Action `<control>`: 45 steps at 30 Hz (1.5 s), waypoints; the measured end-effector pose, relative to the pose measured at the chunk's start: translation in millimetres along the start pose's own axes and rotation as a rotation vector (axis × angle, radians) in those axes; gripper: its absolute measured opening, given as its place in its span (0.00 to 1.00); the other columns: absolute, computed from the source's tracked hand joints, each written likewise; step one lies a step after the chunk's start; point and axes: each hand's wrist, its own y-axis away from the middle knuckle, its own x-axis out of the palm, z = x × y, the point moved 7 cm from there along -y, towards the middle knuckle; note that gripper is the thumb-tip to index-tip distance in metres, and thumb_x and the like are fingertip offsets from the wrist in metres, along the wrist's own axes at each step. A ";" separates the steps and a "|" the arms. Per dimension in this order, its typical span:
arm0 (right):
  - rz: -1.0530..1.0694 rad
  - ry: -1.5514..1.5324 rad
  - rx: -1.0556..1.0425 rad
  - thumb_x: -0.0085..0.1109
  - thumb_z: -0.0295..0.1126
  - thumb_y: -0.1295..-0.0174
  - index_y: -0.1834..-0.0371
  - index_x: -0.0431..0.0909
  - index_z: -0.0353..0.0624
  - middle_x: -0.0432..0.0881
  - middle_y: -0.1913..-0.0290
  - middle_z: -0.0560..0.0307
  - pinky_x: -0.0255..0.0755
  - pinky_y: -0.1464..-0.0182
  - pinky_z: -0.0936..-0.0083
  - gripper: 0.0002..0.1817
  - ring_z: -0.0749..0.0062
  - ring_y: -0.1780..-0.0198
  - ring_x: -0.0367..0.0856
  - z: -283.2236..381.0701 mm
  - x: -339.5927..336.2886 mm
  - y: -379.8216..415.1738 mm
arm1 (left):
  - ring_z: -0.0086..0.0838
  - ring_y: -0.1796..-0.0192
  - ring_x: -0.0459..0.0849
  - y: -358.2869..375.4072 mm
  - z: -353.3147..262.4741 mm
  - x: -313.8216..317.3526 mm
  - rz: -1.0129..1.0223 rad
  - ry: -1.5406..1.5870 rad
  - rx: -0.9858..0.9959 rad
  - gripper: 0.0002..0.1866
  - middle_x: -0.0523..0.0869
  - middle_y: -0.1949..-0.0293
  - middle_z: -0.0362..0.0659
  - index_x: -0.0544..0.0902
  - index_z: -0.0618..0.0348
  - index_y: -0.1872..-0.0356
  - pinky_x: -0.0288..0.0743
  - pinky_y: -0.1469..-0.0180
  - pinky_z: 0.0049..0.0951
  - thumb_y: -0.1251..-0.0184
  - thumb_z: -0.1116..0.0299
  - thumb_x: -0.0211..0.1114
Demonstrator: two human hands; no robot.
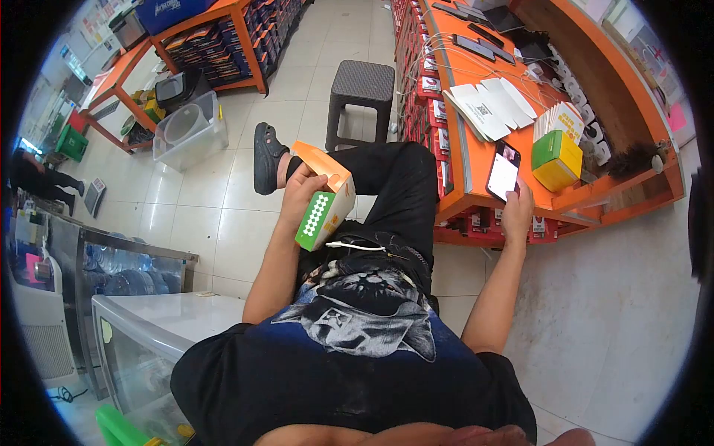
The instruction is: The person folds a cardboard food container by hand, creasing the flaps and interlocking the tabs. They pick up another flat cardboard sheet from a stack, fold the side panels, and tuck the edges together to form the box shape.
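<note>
I sit with one leg crossed over my knee, dark trousers and a black sandal [266, 157] in view. My left hand [301, 195] grips an orange, white and green carton [326, 199] above my lap. My right hand [517, 214] reaches to the orange counter [476, 160] and holds a phone [503, 171] with a lit screen at the counter's near edge. A white cable [355, 244] lies across my lap.
On the counter lie flat white folded cartons [491, 108], a green and yellow box [556, 158], a stack of cards [561, 121] and several dark phones [476, 46]. A dark stool [362, 88] stands ahead, a clear plastic bin [190, 130] to the left, orange shelves beyond.
</note>
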 end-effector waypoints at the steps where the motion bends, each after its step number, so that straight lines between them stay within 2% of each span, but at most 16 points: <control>1: 0.000 0.000 0.000 0.52 0.31 0.36 0.35 0.76 0.32 0.78 0.34 0.38 0.60 0.26 0.56 0.26 0.44 0.31 0.71 0.8 -0.6 0.3 | 0.27 0.57 0.90 -0.2 0.7 -0.5 0.004 -0.002 -0.004 0.15 0.89 0.54 0.46 0.78 0.65 0.42 0.84 0.53 0.28 0.28 0.74 0.59; 10: -0.027 0.011 -0.059 0.52 0.29 0.35 0.39 0.79 0.32 0.79 0.37 0.38 0.62 0.26 0.57 0.22 0.45 0.34 0.74 -5.5 1.5 -1.5 | 0.27 0.58 0.90 -1.3 2.1 -2.5 0.003 -0.012 -0.010 0.16 0.89 0.54 0.46 0.78 0.65 0.42 0.84 0.53 0.28 0.28 0.74 0.59; 13: 0.033 -0.082 -0.076 0.52 0.27 0.34 0.41 0.80 0.32 0.79 0.36 0.39 0.64 0.27 0.60 0.20 0.49 0.34 0.75 -0.3 1.5 1.3 | 0.27 0.57 0.90 -1.2 1.8 -1.8 0.020 0.001 -0.008 0.16 0.89 0.54 0.45 0.78 0.65 0.42 0.84 0.53 0.28 0.28 0.74 0.59; 15: 0.011 -0.292 0.043 0.51 0.25 0.33 0.43 0.81 0.32 0.80 0.37 0.42 0.67 0.29 0.62 0.18 0.54 0.34 0.77 -5.6 -1.3 0.2 | 0.27 0.57 0.90 0.5 0.9 -0.1 0.003 0.000 -0.011 0.16 0.89 0.54 0.45 0.78 0.64 0.42 0.84 0.53 0.28 0.28 0.74 0.58; 21: -0.046 -0.249 0.073 0.49 0.25 0.32 0.44 0.82 0.32 0.83 0.41 0.44 0.70 0.31 0.65 0.18 0.59 0.36 0.81 -14.4 -5.4 -2.5 | 0.27 0.58 0.90 -0.2 1.1 0.3 0.012 0.008 -0.013 0.16 0.88 0.54 0.46 0.78 0.65 0.41 0.84 0.54 0.28 0.28 0.75 0.58; 25: -0.054 -0.274 0.113 0.48 0.26 0.32 0.45 0.81 0.31 0.84 0.42 0.43 0.71 0.32 0.65 0.18 0.59 0.38 0.82 -7.0 -8.4 2.2 | 0.26 0.59 0.90 -0.8 1.6 -0.3 0.001 0.009 -0.011 0.16 0.88 0.54 0.46 0.78 0.65 0.41 0.84 0.55 0.27 0.28 0.75 0.58; 36: -0.100 -0.136 0.053 0.48 0.28 0.32 0.47 0.83 0.31 0.87 0.46 0.44 0.73 0.35 0.65 0.18 0.58 0.42 0.84 -2.8 -11.8 3.5 | 0.25 0.60 0.89 2.4 -2.1 4.1 -0.032 -0.031 -0.021 0.15 0.88 0.55 0.45 0.78 0.64 0.43 0.83 0.56 0.27 0.28 0.75 0.57; 37: -0.100 -0.137 0.052 0.48 0.28 0.32 0.47 0.83 0.31 0.87 0.46 0.44 0.73 0.35 0.65 0.18 0.58 0.42 0.84 -4.3 -11.2 3.2 | 0.25 0.60 0.89 2.5 -3.0 4.8 -0.037 -0.030 -0.019 0.15 0.88 0.56 0.45 0.78 0.64 0.43 0.83 0.56 0.26 0.28 0.75 0.57; 39: -0.126 -0.230 0.071 0.50 0.26 0.32 0.46 0.83 0.33 0.87 0.48 0.49 0.74 0.37 0.70 0.16 0.65 0.44 0.84 -11.2 -9.8 2.5 | 0.24 0.61 0.89 2.3 -3.1 4.2 -0.035 -0.030 -0.017 0.15 0.88 0.56 0.44 0.78 0.64 0.43 0.83 0.57 0.26 0.28 0.75 0.57; 42: -0.109 -0.337 0.106 0.49 0.25 0.32 0.45 0.83 0.32 0.87 0.47 0.49 0.74 0.37 0.70 0.17 0.65 0.44 0.84 -18.1 -6.8 1.1 | 0.24 0.61 0.89 0.7 -0.7 1.3 -0.018 -0.031 -0.009 0.14 0.88 0.57 0.44 0.78 0.64 0.43 0.83 0.57 0.26 0.28 0.74 0.58; 45: -0.129 -0.273 0.071 0.48 0.25 0.32 0.44 0.82 0.31 0.87 0.46 0.48 0.74 0.37 0.70 0.18 0.65 0.43 0.84 -11.9 -7.7 2.4 | 0.24 0.61 0.89 -2.8 2.0 -2.9 0.005 -0.027 -0.003 0.14 0.88 0.57 0.44 0.78 0.64 0.44 0.83 0.57 0.25 0.27 0.74 0.58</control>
